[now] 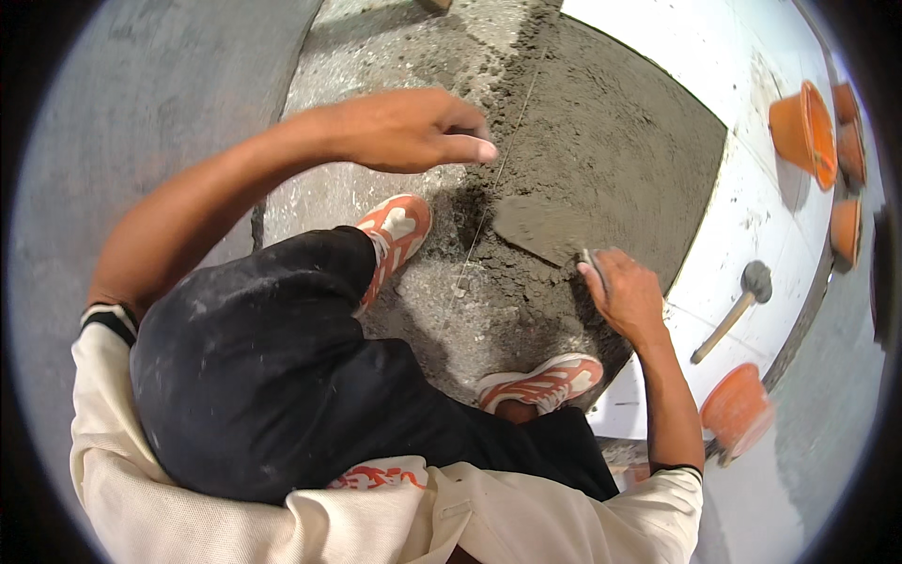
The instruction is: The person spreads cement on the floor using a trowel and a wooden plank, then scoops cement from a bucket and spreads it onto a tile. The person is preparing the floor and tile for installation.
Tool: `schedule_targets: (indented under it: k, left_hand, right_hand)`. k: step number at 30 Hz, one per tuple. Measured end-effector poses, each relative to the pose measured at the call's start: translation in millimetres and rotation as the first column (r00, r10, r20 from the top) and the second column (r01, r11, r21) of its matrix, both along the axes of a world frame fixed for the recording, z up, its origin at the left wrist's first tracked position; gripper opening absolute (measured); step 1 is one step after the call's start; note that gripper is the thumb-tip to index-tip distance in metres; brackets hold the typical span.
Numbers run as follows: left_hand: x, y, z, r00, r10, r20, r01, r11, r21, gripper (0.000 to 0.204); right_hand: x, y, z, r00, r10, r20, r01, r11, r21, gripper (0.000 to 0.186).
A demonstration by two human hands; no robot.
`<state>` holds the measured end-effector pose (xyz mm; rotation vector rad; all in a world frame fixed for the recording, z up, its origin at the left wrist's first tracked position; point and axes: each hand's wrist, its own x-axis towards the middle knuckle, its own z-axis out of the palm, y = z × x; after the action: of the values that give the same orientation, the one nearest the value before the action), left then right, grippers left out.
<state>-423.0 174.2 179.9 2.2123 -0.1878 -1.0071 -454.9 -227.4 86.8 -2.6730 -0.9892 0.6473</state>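
My left hand [442, 132] hangs in the air over the left edge of the wet grey mortar bed [639, 141], fingers loosely curled, thumb apart, nothing visible in it. A thin taut string [507, 150] runs along that edge, just beside it. My right hand [615, 291] grips a trowel at the lower part of the bed; its flat, mortar-coated blade [540, 230] lies on the mortar, pointing up and left, and the handle is mostly hidden by my fingers.
White tiles [742, 226] border the bed on the right, with a mallet [728, 320] lying on them. Several orange buckets [799, 132] stand along the right. My two shoes [395, 235] are on the rough concrete [376, 56]. A smooth grey surface [132, 122] lies at left.
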Motion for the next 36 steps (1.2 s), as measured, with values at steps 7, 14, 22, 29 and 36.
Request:
schedule_targets:
  k: [7,14,22,29,36]
  left_hand:
    - [-127,16,-90,0.877,0.387,-0.284,-0.441,0.883,-0.159,0.070]
    - [-161,17,-80,0.871,0.371,-0.322,-0.403,0.914,-0.038,0.062]
    - [-147,14,-88,0.918,0.310,-0.248,-0.317,0.948,0.012,0.060]
    - [-136,16,-86,0.922,0.282,-0.266,-0.292,0.956,0.003,0.059]
    - [-146,19,-87,0.909,0.296,-0.293,-0.310,0.951,-0.001,0.058]
  right_hand:
    - [110,44,-13,0.967,0.232,0.101,-0.219,0.967,-0.127,0.040]
    - [144,37,2,0.946,-0.167,-0.278,0.159,0.986,-0.049,0.051]
    - [75,17,5,0.985,0.126,0.116,-0.113,0.987,-0.115,0.041]
    - [77,7,4,0.966,0.156,0.208,-0.115,0.974,-0.195,0.037]
    - [89,30,0,0.961,0.191,0.200,-0.178,0.981,-0.079,0.039]
